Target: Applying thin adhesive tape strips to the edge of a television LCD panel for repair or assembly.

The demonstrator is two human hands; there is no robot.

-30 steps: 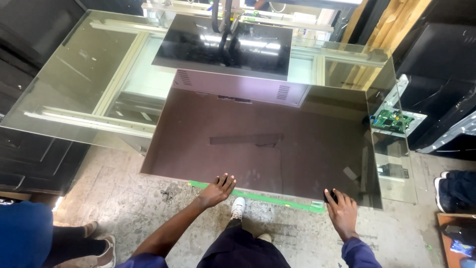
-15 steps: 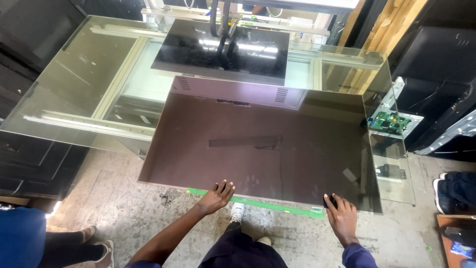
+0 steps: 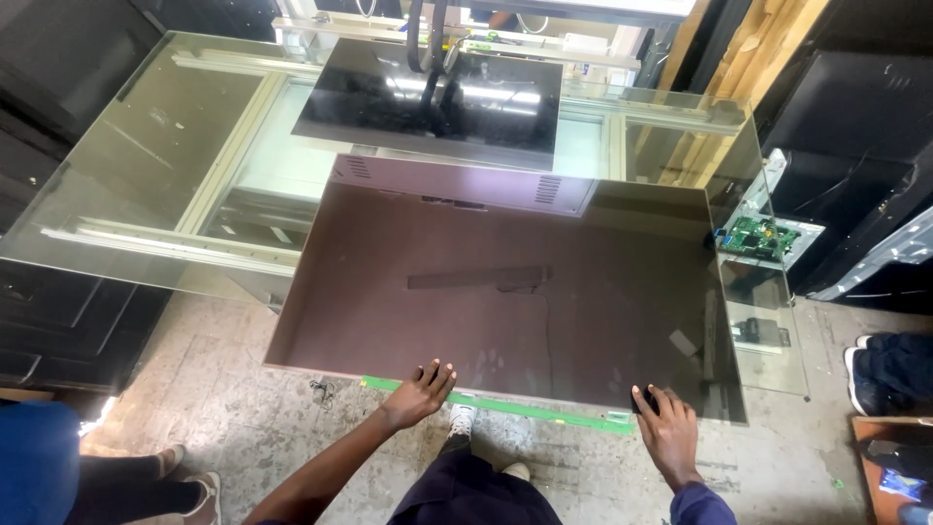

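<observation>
Head view, left hand (image 3: 420, 389) flat (fingers spread), on panel (image 3: 505, 292)

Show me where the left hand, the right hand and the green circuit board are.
left hand (image 3: 420, 389), head view, on its back.
right hand (image 3: 667, 430), head view, on its back.
green circuit board (image 3: 753, 236), head view, on its middle.

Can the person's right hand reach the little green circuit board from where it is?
Probably not without moving. The right hand rests on the near edge of the big dark panel, while the green circuit board sits well beyond it, past the panel's far right corner. Nothing blocks the way; it just looks too far.
</observation>
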